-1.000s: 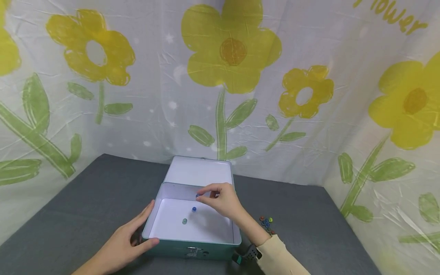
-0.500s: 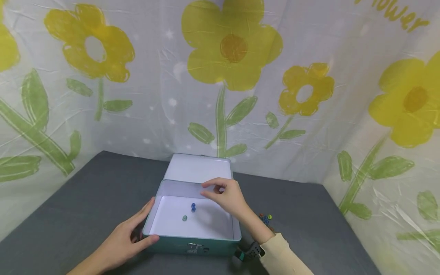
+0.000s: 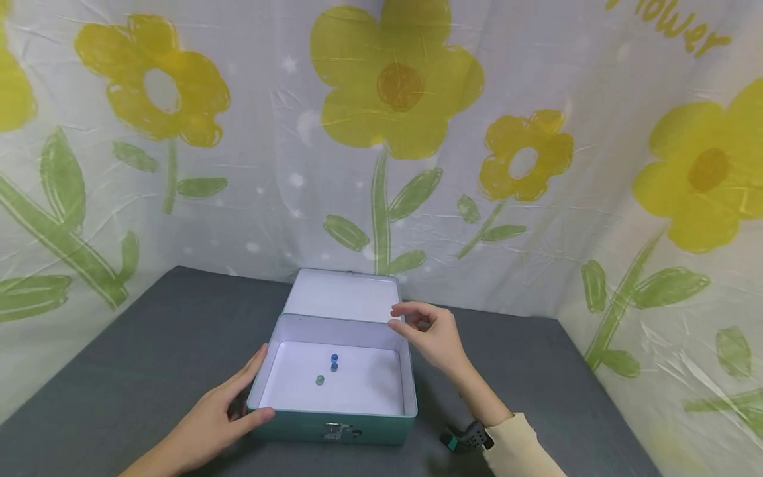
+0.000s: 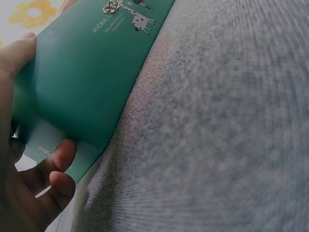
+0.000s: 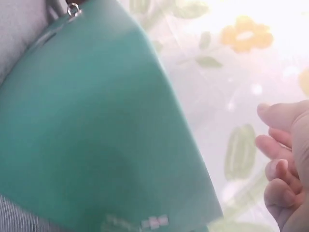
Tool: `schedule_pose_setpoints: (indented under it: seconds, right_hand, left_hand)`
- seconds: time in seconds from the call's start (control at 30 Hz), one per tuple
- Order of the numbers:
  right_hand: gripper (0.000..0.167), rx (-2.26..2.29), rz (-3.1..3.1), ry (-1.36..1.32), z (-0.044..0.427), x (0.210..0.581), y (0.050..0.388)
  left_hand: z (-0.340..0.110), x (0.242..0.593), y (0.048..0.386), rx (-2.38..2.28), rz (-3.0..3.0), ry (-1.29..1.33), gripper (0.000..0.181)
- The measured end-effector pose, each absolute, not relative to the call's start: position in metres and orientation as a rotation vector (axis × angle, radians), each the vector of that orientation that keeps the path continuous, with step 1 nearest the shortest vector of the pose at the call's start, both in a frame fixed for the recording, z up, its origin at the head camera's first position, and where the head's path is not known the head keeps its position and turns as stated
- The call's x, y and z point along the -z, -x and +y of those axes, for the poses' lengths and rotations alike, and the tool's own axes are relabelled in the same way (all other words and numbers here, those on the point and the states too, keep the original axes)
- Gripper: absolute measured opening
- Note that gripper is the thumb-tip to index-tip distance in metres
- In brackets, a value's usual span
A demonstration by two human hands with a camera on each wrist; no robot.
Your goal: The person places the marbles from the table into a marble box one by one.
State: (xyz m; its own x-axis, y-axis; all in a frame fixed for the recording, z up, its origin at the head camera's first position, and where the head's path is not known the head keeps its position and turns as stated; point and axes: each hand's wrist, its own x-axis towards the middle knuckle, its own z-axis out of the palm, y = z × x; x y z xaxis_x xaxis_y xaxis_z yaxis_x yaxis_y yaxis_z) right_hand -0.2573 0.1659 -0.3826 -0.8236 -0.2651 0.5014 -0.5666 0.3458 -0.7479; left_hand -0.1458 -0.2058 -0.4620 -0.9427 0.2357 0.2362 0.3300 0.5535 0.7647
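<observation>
A green tin box [image 3: 334,430] with a white inside stands on the dark tabletop, its lid [image 3: 344,296] folded back. On its white floor lie two small blue balls [image 3: 334,358], close together, and one greenish ball [image 3: 320,380]. My left hand [image 3: 217,414] holds the box's near left corner, thumb at the front rim and fingers along the left side. In the left wrist view, two fingertips [image 4: 63,154] curl beside the green wall. Over the right rim hovers my right hand [image 3: 432,334], thumb and forefinger apart, with nothing seen between them.
Grey-black cloth [image 3: 507,371] covers the table. A curtain [image 3: 256,132] with yellow flowers hangs behind and at both sides. A dark strap [image 3: 471,437] is at the right wrist. The right forearm covers the tabletop just right of the box.
My right hand released a blue ball beside the other one in the box, then moved right to the box's edge. The small coloured pile is now behind the forearm. My left hand stayed put.
</observation>
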Motion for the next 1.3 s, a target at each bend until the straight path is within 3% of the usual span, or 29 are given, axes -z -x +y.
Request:
schedule_pose_setpoints:
  seconds: [0.6, 1.07, 1.3]
  right_hand:
    - [0.02, -1.384, -2.319, -0.552, 0.257, 0.393, 0.244]
    - [0.022, -1.302, -2.449, -0.346, 0.296, 0.412, 0.228]
    - [0.027, -1.276, -2.506, -0.368, 0.307, 0.425, 0.225]
  left_hand:
    - [-0.206, 0.459, 0.141, 1.427, -2.647, 0.487, 0.093]
    - [-0.205, 0.454, 0.141, 1.444, -2.655, 0.477, 0.094]
    - [-0.203, 0.452, 0.141, 1.434, -2.638, 0.492, 0.094]
